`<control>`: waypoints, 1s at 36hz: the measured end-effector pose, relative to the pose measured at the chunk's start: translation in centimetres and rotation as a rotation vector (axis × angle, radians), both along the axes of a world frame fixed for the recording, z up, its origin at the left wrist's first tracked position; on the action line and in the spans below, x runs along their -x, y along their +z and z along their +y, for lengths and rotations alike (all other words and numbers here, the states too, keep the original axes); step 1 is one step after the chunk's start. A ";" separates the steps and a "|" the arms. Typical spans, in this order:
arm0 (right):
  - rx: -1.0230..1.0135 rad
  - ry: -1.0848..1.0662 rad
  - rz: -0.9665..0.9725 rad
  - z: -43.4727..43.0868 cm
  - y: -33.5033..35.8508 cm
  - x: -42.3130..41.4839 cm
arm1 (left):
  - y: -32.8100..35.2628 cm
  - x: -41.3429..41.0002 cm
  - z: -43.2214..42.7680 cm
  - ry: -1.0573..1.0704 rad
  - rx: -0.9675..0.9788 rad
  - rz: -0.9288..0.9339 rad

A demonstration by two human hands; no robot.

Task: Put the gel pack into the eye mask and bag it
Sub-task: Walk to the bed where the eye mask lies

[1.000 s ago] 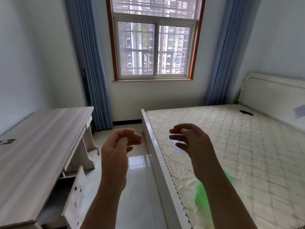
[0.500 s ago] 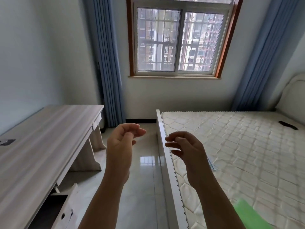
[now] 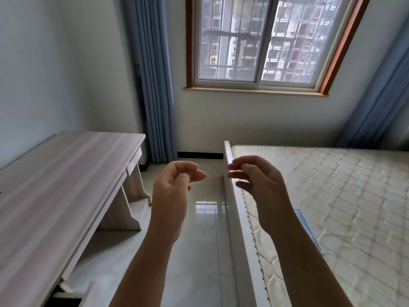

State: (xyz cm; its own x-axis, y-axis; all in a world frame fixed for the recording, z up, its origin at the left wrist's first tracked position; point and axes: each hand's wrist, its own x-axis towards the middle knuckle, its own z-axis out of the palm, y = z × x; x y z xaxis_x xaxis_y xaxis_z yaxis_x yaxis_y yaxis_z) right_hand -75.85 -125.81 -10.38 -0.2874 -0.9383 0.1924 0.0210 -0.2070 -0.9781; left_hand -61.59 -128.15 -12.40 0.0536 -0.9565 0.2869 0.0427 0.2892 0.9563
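My left hand [image 3: 172, 191] and my right hand [image 3: 259, 185] are raised side by side at chest height, over the gap between desk and bed. Both hold nothing, with the fingers loosely curled and apart. A flat clear plastic bag with a bluish edge [image 3: 309, 231] lies on the mattress [image 3: 354, 196], just right of my right forearm, which partly hides it. No gel pack or eye mask is in view.
A pale wooden desk [image 3: 55, 185] stands at the left, with an open drawer [image 3: 66, 300] at its near end. The white bed frame rail [image 3: 236, 222] runs beneath my right hand. Glossy tiled floor [image 3: 199, 240] lies between them. Window and blue curtains are behind.
The view has swung left and tilted. The green item and the dark item on the mattress have left the frame. Both hands keep the same raised, empty pose.
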 end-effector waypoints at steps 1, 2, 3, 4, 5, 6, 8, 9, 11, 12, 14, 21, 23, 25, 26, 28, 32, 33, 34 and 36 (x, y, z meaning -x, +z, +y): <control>0.010 0.005 0.001 -2.0 0.4 -0.3 | 0.2 -0.2 -1.8 -0.003 0.014 -0.003; 0.019 0.008 0.004 -3.9 0.8 -0.7 | 0.3 -0.4 -3.6 -0.003 0.027 -0.007; 0.024 0.010 0.003 -5.9 1.2 -1.0 | 0.5 -0.6 -5.5 -0.002 0.034 -0.009; 0.027 0.010 0.002 -7.6 1.7 -1.2 | 0.7 -0.8 -7.2 -0.004 0.033 -0.012; 0.034 0.011 0.003 -9.4 2.0 -1.4 | 0.9 -0.9 -9.0 -0.003 0.034 -0.012; 0.044 0.013 0.009 -11.2 2.4 -1.4 | 1.2 -1.1 -10.9 0.000 0.039 -0.008; 0.065 0.020 0.024 -14.4 2.9 -1.4 | 1.6 -1.3 -14.4 0.014 0.046 0.014; 0.078 0.020 0.029 -15.8 3.0 -1.2 | 1.6 -1.3 -15.9 0.025 0.049 0.024; 0.097 0.003 0.029 -18.4 2.9 -0.7 | 1.4 -1.1 -18.7 0.047 0.045 0.036; 0.096 -0.007 0.021 -19.6 2.6 -0.5 | 1.2 -1.0 -19.8 0.048 0.032 0.037; 0.075 -0.017 -0.017 -21.8 1.9 0.1 | 0.4 -0.4 -21.7 0.027 -0.007 0.020; 0.049 -0.007 -0.089 -31.1 0.8 3.1 | -1.4 2.0 -29.9 -0.011 -0.106 -0.010; 0.054 -0.006 -0.089 -34.1 0.6 4.3 | -1.4 3.1 -33.0 -0.009 -0.093 -0.020; 0.060 -0.008 -0.084 -37.1 0.4 5.6 | -1.6 4.6 -36.3 -0.009 -0.078 -0.016; 0.064 -0.013 -0.083 -38.7 0.3 6.4 | -1.7 5.6 -37.9 -0.013 -0.071 -0.013; 0.073 -0.025 -0.087 -42.0 -0.1 8.2 | -1.7 7.8 -41.6 -0.029 -0.053 -0.004; 0.074 -0.041 -0.099 -48.6 0.0 12.0 | -0.6 12.6 -48.8 -0.073 -0.027 0.009; 0.076 -0.047 -0.096 -50.3 0.4 13.1 | -0.1 13.7 -50.4 -0.082 -0.020 0.007; 0.085 -0.050 -0.091 -52.0 0.8 14.1 | 0.6 14.8 -52.2 -0.092 -0.007 0.002; 0.107 -0.045 -0.080 -55.2 1.6 16.2 | 1.9 16.8 -55.5 -0.104 0.030 -0.014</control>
State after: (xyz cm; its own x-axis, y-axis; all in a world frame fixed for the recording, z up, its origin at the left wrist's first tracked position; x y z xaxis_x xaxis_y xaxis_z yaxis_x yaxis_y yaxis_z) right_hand -92.01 -181.02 -8.76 -0.3474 -0.8995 0.2651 0.0866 -0.3123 -0.9460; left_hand -78.36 -183.63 -10.54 -0.0494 -0.9477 0.3153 0.0608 0.3122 0.9481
